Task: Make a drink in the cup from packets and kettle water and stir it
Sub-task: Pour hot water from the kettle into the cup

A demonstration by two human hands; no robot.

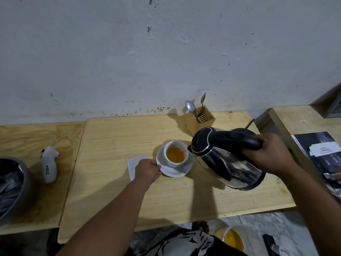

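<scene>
A white cup (177,164) stands on a white saucer (180,171) in the middle of the wooden table (129,191). Orange liquid fills much of the cup. My right hand (265,154) grips the black handle of a steel kettle (227,159), tilted left with its spout at the cup's rim, a thin stream running in. My left hand (147,170) pinches the saucer's left edge. A white packet or paper (132,163) lies flat beside the saucer, partly under my left hand.
A wooden holder (200,124) with two spoons and a fork stands behind the kettle by the wall. A white pouch (48,167) and a grey lined bin (13,187) sit at left. Dark booklets (321,159) lie at right. A bucket with orange liquid (234,239) is on the floor.
</scene>
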